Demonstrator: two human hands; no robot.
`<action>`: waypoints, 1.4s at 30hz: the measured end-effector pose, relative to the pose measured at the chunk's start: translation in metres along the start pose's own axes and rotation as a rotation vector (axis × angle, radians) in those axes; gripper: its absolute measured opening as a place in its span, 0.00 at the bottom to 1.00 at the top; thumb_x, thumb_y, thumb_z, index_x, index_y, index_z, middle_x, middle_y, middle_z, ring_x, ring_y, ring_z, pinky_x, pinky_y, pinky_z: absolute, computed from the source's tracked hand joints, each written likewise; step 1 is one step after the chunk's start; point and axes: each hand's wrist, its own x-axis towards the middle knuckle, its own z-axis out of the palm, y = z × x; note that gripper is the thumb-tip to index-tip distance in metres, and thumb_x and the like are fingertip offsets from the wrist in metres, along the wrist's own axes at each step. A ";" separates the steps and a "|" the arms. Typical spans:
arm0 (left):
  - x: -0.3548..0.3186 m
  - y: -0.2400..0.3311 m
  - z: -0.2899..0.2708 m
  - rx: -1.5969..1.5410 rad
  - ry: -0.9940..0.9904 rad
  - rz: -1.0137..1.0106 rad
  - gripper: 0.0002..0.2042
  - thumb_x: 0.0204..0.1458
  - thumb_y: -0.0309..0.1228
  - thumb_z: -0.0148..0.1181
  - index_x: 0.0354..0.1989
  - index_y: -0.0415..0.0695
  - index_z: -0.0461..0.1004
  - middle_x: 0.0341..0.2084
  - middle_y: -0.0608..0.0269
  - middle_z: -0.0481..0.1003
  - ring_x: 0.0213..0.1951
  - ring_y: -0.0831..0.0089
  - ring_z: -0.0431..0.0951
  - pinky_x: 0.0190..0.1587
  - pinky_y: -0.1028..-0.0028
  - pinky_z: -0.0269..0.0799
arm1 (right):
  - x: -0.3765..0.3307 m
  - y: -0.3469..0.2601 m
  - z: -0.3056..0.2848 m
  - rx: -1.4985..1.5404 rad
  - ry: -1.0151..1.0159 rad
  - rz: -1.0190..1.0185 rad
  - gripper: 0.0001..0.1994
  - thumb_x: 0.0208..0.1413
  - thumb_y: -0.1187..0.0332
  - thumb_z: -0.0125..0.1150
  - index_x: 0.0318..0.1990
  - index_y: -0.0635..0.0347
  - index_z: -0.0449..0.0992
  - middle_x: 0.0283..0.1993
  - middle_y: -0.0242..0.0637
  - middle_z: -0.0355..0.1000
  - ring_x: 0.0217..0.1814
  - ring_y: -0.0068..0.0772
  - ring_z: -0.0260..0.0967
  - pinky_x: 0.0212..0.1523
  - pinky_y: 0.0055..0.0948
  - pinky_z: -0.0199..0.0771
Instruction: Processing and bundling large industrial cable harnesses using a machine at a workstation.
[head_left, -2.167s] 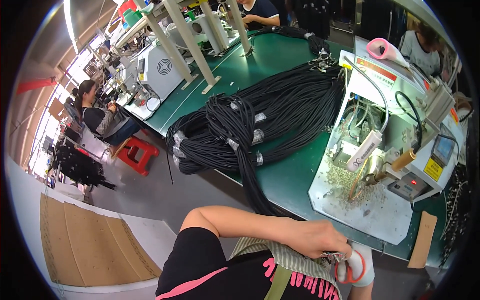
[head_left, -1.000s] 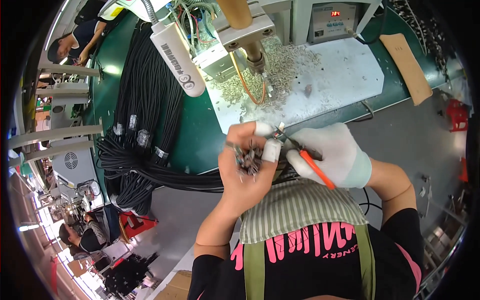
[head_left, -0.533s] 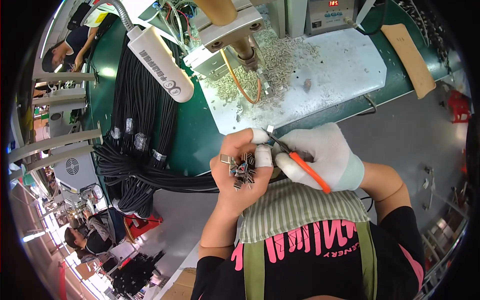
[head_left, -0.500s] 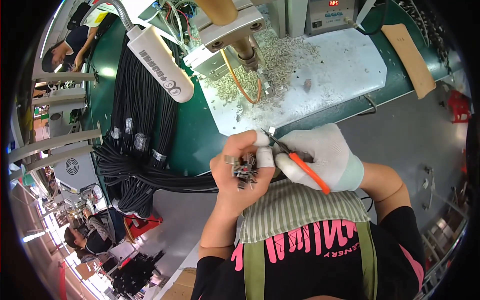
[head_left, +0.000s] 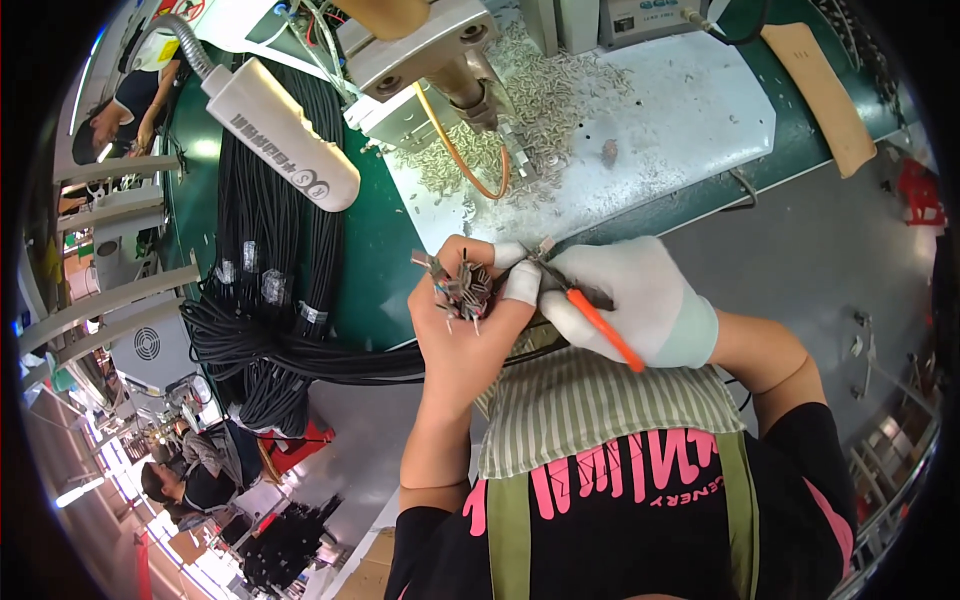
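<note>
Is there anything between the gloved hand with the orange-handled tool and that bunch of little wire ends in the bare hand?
Nothing visible. The right hand, gloved, holds the orange-handled tool with its tip right at the wire ends bunched in the left hand. Only the left hand's taped fingertip sits beside the tip.

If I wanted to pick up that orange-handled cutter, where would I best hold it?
Probably by the orange handles, coming from the person's right. They stick out bare below the gloved right hand, while the metal tip points left into the wire ends bunched in the left hand.
</note>
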 end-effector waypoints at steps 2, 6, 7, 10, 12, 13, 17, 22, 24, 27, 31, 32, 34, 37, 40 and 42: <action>0.004 -0.001 0.001 -0.035 -0.017 -0.036 0.09 0.46 0.19 0.63 0.34 0.37 0.70 0.20 0.72 0.69 0.24 0.89 0.65 0.26 0.85 0.60 | 0.000 0.000 -0.009 0.248 -0.298 0.252 0.07 0.50 0.67 0.59 0.30 0.61 0.73 0.19 0.40 0.66 0.21 0.31 0.70 0.22 0.27 0.67; 0.025 -0.013 -0.012 -0.225 -0.040 -0.176 0.05 0.48 0.20 0.61 0.33 0.38 0.71 0.18 0.73 0.66 0.20 0.89 0.61 0.21 0.83 0.55 | -0.001 0.023 0.002 0.233 0.021 0.060 0.08 0.53 0.65 0.57 0.28 0.60 0.71 0.17 0.36 0.66 0.18 0.26 0.68 0.20 0.25 0.65; 0.036 -0.018 -0.019 -0.337 -0.035 -0.252 0.04 0.49 0.20 0.60 0.32 0.38 0.71 0.17 0.74 0.64 0.18 0.89 0.59 0.19 0.82 0.53 | 0.005 0.025 -0.007 0.240 0.030 0.066 0.08 0.53 0.65 0.57 0.28 0.60 0.71 0.17 0.36 0.66 0.18 0.26 0.68 0.20 0.25 0.65; 0.061 -0.015 -0.018 -0.450 -0.054 -0.344 0.02 0.50 0.21 0.58 0.30 0.39 0.71 0.16 0.74 0.62 0.16 0.88 0.56 0.17 0.81 0.48 | 0.040 0.032 -0.038 0.344 -0.111 0.399 0.12 0.55 0.62 0.55 0.26 0.61 0.70 0.16 0.32 0.66 0.15 0.23 0.66 0.17 0.24 0.64; 0.078 -0.009 -0.013 -0.469 -0.114 -0.366 0.02 0.50 0.21 0.56 0.27 0.40 0.70 0.15 0.75 0.60 0.14 0.87 0.52 0.16 0.80 0.43 | 0.062 0.039 -0.040 0.566 -0.205 0.357 0.14 0.55 0.61 0.55 0.25 0.63 0.70 0.16 0.32 0.67 0.13 0.24 0.65 0.16 0.24 0.65; 0.085 -0.011 -0.011 -0.463 -0.121 -0.372 0.02 0.50 0.21 0.56 0.27 0.40 0.70 0.15 0.75 0.60 0.14 0.87 0.52 0.16 0.80 0.43 | 0.071 0.044 -0.038 0.572 -0.198 0.364 0.14 0.55 0.61 0.55 0.25 0.63 0.70 0.16 0.32 0.67 0.13 0.24 0.65 0.16 0.24 0.65; 0.102 -0.017 -0.013 -0.395 -0.209 -0.380 0.03 0.50 0.20 0.55 0.26 0.41 0.69 0.14 0.75 0.60 0.14 0.87 0.53 0.16 0.80 0.44 | 0.099 0.056 -0.031 0.568 -0.312 0.444 0.15 0.54 0.61 0.57 0.23 0.64 0.69 0.16 0.34 0.66 0.14 0.25 0.66 0.15 0.25 0.66; 0.105 -0.004 -0.012 -0.226 -0.206 -0.346 0.04 0.48 0.20 0.57 0.24 0.42 0.69 0.16 0.74 0.63 0.15 0.87 0.56 0.16 0.81 0.47 | 0.106 0.066 -0.030 0.594 -0.398 0.425 0.15 0.53 0.63 0.58 0.22 0.64 0.68 0.16 0.35 0.67 0.14 0.26 0.67 0.15 0.25 0.66; 0.104 0.000 -0.010 -0.088 -0.143 -0.327 0.04 0.46 0.20 0.59 0.24 0.41 0.70 0.17 0.73 0.65 0.16 0.86 0.59 0.17 0.81 0.49 | 0.106 0.067 -0.029 0.597 -0.406 0.410 0.14 0.52 0.63 0.58 0.21 0.64 0.68 0.16 0.35 0.67 0.14 0.26 0.67 0.15 0.25 0.67; 0.104 -0.001 -0.010 -0.001 -0.110 -0.267 0.03 0.45 0.21 0.60 0.26 0.40 0.71 0.19 0.72 0.67 0.18 0.85 0.62 0.19 0.81 0.54 | 0.107 0.062 -0.032 0.568 -0.406 0.426 0.14 0.52 0.63 0.57 0.21 0.64 0.68 0.15 0.35 0.67 0.14 0.26 0.67 0.15 0.25 0.66; 0.100 -0.004 -0.010 0.091 -0.082 -0.167 0.04 0.44 0.21 0.60 0.29 0.38 0.73 0.22 0.71 0.70 0.23 0.83 0.67 0.24 0.80 0.61 | 0.106 0.061 -0.030 0.580 -0.404 0.438 0.15 0.51 0.63 0.58 0.19 0.63 0.68 0.14 0.35 0.66 0.13 0.26 0.67 0.14 0.24 0.65; 0.099 -0.005 -0.010 0.114 -0.078 -0.133 0.05 0.44 0.21 0.60 0.31 0.38 0.74 0.23 0.71 0.71 0.25 0.83 0.68 0.26 0.80 0.62 | 0.106 0.061 -0.030 0.593 -0.403 0.441 0.15 0.51 0.63 0.58 0.19 0.63 0.68 0.14 0.35 0.66 0.13 0.26 0.67 0.14 0.24 0.65; 0.097 -0.007 -0.008 0.109 -0.070 -0.092 0.06 0.43 0.20 0.60 0.31 0.38 0.74 0.24 0.70 0.71 0.25 0.83 0.68 0.27 0.80 0.63 | 0.106 0.062 -0.029 0.607 -0.402 0.445 0.15 0.51 0.64 0.58 0.18 0.63 0.68 0.13 0.35 0.65 0.13 0.26 0.66 0.14 0.25 0.64; 0.095 -0.007 -0.005 0.097 -0.048 -0.024 0.07 0.43 0.20 0.60 0.33 0.37 0.74 0.25 0.70 0.72 0.27 0.82 0.69 0.29 0.79 0.65 | 0.107 0.063 -0.030 0.637 -0.413 0.460 0.15 0.50 0.64 0.58 0.18 0.63 0.68 0.13 0.35 0.65 0.13 0.25 0.66 0.14 0.25 0.64; 0.094 -0.002 -0.002 0.082 -0.047 -0.016 0.08 0.42 0.19 0.60 0.33 0.38 0.73 0.25 0.70 0.71 0.26 0.83 0.67 0.27 0.79 0.63 | 0.107 0.062 -0.031 0.680 -0.428 0.465 0.14 0.50 0.65 0.57 0.17 0.63 0.68 0.12 0.35 0.64 0.13 0.25 0.66 0.14 0.25 0.64; 0.095 -0.004 -0.006 0.093 -0.067 -0.043 0.08 0.42 0.19 0.60 0.32 0.38 0.72 0.24 0.70 0.70 0.25 0.83 0.67 0.27 0.79 0.63 | 0.107 0.062 -0.032 0.682 -0.428 0.470 0.14 0.49 0.65 0.57 0.17 0.63 0.68 0.12 0.35 0.65 0.13 0.25 0.66 0.14 0.25 0.64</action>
